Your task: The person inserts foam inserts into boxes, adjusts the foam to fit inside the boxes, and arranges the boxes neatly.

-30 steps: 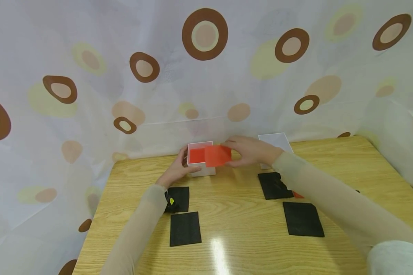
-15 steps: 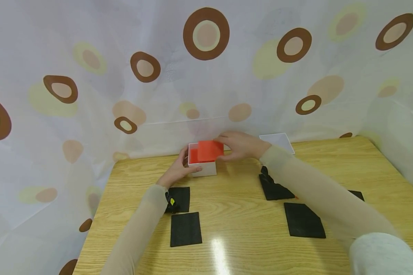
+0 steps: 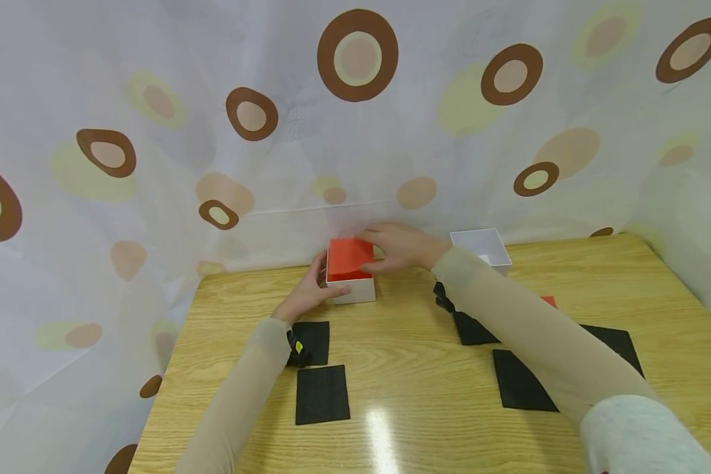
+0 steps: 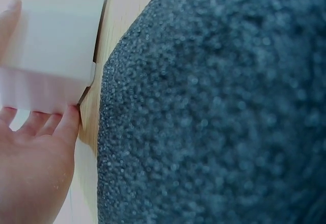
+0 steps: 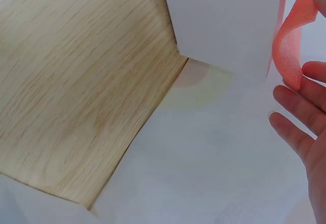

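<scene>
A small open white box [image 3: 355, 291] stands at the back of the table, against the patterned sheet. My left hand [image 3: 305, 296] grips it from the left, thumb on the front wall and fingers on the far side. The left wrist view shows those fingers on one wall of the white box [image 4: 58, 40]. Over the box's opening my right hand [image 3: 399, 247] pinches a thin red square [image 3: 349, 255], which looks like felt. In the right wrist view the red square [image 5: 288, 56] bends in a curve between thumb and fingers, beside the box wall.
Another open white box [image 3: 480, 245] stands back right, partly behind the right forearm. Black squares [image 3: 322, 395] lie at the left, and more black squares [image 3: 521, 382] lie at the right. A red corner [image 3: 549, 301] shows past the right sleeve. A hanging patterned sheet [image 3: 308, 164] borders the table [image 3: 426, 408].
My right hand has moved left with the red square, bringing it from the box's right side to over its opening. The left hand stays on the box.
</scene>
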Tool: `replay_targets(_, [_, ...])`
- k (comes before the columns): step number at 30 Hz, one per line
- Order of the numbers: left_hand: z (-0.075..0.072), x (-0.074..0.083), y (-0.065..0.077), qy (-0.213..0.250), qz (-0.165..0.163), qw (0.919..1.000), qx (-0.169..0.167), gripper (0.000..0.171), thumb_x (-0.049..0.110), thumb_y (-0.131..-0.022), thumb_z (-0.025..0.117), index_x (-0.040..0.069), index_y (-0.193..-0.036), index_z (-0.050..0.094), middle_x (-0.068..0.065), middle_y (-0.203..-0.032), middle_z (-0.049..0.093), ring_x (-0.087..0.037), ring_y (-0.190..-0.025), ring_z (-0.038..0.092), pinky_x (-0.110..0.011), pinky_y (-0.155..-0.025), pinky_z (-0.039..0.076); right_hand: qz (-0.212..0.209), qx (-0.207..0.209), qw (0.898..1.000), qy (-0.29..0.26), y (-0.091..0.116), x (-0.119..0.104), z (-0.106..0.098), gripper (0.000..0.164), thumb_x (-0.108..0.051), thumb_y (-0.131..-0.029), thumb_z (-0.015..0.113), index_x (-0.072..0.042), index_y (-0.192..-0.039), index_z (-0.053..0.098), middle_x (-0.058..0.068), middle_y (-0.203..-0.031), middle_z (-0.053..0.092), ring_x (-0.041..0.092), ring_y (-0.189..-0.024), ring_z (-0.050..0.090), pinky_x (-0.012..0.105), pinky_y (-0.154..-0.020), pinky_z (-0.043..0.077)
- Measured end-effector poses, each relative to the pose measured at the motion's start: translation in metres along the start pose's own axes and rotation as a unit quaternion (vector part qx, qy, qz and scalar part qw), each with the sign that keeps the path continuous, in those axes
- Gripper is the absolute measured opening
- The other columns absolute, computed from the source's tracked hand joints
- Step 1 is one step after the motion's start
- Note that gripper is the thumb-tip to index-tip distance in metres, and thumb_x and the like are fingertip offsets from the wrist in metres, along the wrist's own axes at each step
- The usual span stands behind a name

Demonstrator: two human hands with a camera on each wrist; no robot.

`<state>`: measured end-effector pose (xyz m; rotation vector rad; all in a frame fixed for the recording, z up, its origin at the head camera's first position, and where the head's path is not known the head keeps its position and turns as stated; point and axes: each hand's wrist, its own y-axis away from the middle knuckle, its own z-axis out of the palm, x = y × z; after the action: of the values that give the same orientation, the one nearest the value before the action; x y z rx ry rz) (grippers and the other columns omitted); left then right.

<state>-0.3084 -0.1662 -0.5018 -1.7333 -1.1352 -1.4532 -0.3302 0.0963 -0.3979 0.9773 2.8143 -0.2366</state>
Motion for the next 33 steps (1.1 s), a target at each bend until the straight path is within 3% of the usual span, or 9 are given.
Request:
replay_targets(7, [0.001,0.003,0.002,-0.013,-0.018,0.9997,0.006,0.103,0.023,-0.092,0.082,0.025,-0.167,0.011,-0.004,-0.170,0.023,-0.030,-0.156,0.025,-0.052,-0.125,0.025,-0.012,-0.002,1.000,0.010,-0.007,-0.001,0.004,0.064,-0.043,-0.096,0.069,-0.001,-0.142,0.060,0.015,-0.137,0.065,0.031,-0.124,0.062,0.043,-0.109,0.050])
replay_targets(20, [0.002,0.002,0.001,0.001,-0.010,0.9999,0.008,0.103,0.018,-0.092,0.082,0.025,-0.167,0.012,-0.005,-0.169,0.025,-0.029,-0.155,0.029,-0.049,-0.125,0.027,0.011,-0.039,0.999,0.037,-0.010,-0.005,0.009,0.067,-0.048,-0.095,0.071,-0.002,-0.144,0.060,0.013,-0.132,0.065,0.028,-0.119,0.061,0.040,-0.107,0.050])
replay_targets(28, [0.001,0.000,0.000,0.004,-0.002,1.0000,0.002,0.101,0.014,-0.094,0.079,0.024,-0.167,0.010,-0.006,-0.168,0.025,-0.030,-0.154,0.030,-0.049,-0.124,0.028,0.031,-0.046,0.997,0.044,-0.011,-0.007,0.010,0.070,-0.050,-0.093,0.072,-0.004,-0.145,0.059,0.011,-0.131,0.064,0.027,-0.117,0.060,0.042,-0.106,0.049])
replay_targets(33, [0.000,0.000,0.000,0.005,-0.001,1.0000,0.001,0.102,0.015,-0.094,0.079,0.024,-0.167,0.009,-0.006,-0.168,0.025,-0.030,-0.154,0.030,-0.049,-0.124,0.029,0.045,-0.058,0.996,0.054,-0.012,-0.009,0.009,0.075,-0.058,-0.094,0.068,-0.008,-0.149,0.055,0.012,-0.139,0.060,0.030,-0.127,0.056,0.048,-0.114,0.043])
